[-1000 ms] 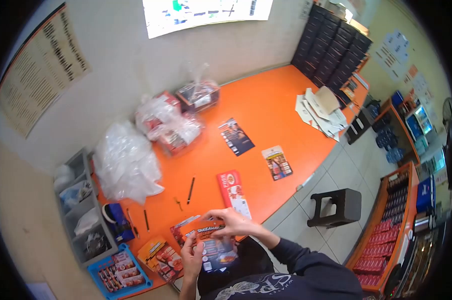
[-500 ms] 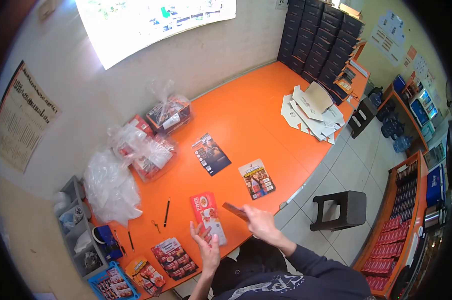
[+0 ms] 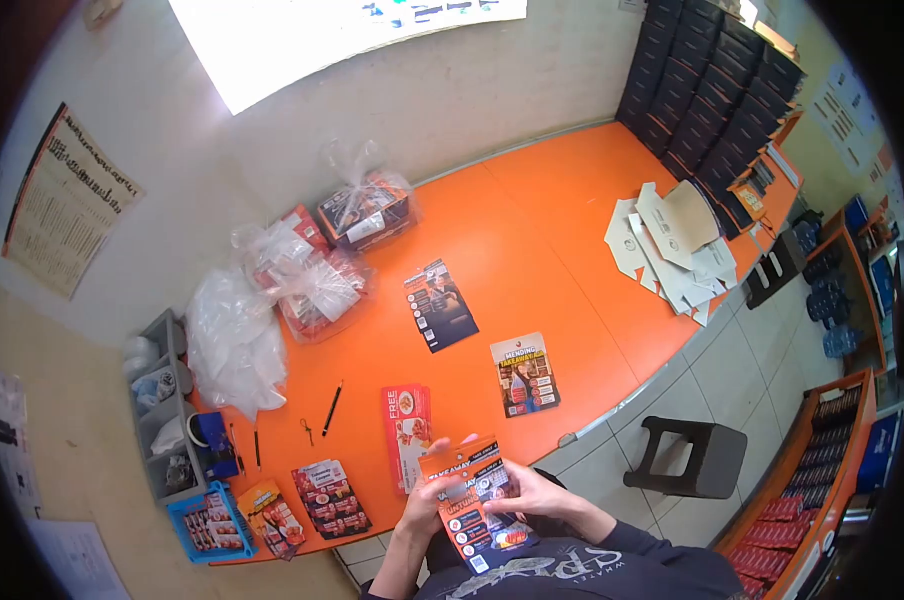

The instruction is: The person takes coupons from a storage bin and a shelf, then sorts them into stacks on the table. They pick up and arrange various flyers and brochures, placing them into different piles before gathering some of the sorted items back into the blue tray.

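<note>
My left hand [image 3: 427, 502] is closed on the left side of an orange and dark flyer stack [image 3: 477, 505], held over the table's front edge. At the stack's right side, my right hand [image 3: 534, 492] grips it too, thumb on the front. Red FREE vouchers [image 3: 405, 425] lie just beyond my left hand, partly covered by it. A dark flyer [image 3: 440, 306] and a yellow-headed flyer [image 3: 525, 375] lie farther out on the orange table [image 3: 532, 240]. Near the front left are a dark red menu flyer [image 3: 332, 498] and an orange flyer [image 3: 272, 517].
Plastic-wrapped packs [image 3: 317, 290] and a clear bag [image 3: 234, 340] sit by the wall. A grey organizer [image 3: 162, 430] and blue basket [image 3: 212, 522] stand left, with a black pencil [image 3: 333, 408] nearby. Flattened cartons [image 3: 672, 250], black boxes [image 3: 712, 90] and a stool [image 3: 687, 457] are right.
My left hand, open before, now holds the flyer stack together with my right hand. The stack has turned to show its printed front, closer to my body. The view has shifted.
</note>
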Available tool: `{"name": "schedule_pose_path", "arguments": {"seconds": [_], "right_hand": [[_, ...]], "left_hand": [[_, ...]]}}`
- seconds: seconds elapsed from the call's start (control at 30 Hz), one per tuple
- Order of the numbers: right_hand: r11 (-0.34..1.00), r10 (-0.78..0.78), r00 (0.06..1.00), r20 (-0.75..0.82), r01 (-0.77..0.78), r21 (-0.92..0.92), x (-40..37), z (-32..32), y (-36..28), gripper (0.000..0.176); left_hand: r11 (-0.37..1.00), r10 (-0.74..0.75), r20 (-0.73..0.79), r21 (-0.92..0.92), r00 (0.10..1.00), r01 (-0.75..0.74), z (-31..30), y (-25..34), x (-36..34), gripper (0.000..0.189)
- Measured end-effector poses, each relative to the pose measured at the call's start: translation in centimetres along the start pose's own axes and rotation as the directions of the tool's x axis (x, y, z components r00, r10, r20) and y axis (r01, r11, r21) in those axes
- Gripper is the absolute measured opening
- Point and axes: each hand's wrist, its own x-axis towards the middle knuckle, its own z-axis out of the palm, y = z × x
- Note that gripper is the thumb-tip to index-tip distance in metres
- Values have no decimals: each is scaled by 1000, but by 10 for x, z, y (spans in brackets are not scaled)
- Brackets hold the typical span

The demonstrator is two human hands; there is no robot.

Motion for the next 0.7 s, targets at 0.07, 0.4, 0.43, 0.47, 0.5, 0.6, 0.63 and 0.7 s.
{"name": "schedule_pose_path", "arguments": {"seconds": [0.07,0.4,0.43,0.47,0.5,0.6,0.63,0.7], "right_hand": [[994,-91,988,-124,98,52,-2,-5,0,70],[923,-369,915,-162,341,-179,9,-18,-17,47],[912,-380,918,-117,350,-215,10,-20,-15,50],[900,-388,919,-73,360,-245,11,-20,-11,53],[963,-245,961,-131,257,78,9,-18,-9,54],[951,-10,982,-187,67,303,3,-30,-7,59],[978,-50,988,-144,77,193,6,-27,-2,58],[991,-129,991,-32,128,-24,10,-17,10,58]], "left_hand": [[999,-34,7,-35,999,34,-2,-9,-1,37],[997,-43,-53,64,998,46,13,-23,1,31],[993,-36,-73,106,997,44,10,-22,0,32],[989,-9,-167,142,986,33,11,-22,0,36],[989,11,-206,148,979,20,14,-16,-1,36],[993,68,-305,110,950,-36,24,-4,-2,38],[981,129,-349,179,928,-69,18,-11,-4,38],[936,262,-423,330,868,-122,8,-34,0,39]]}}
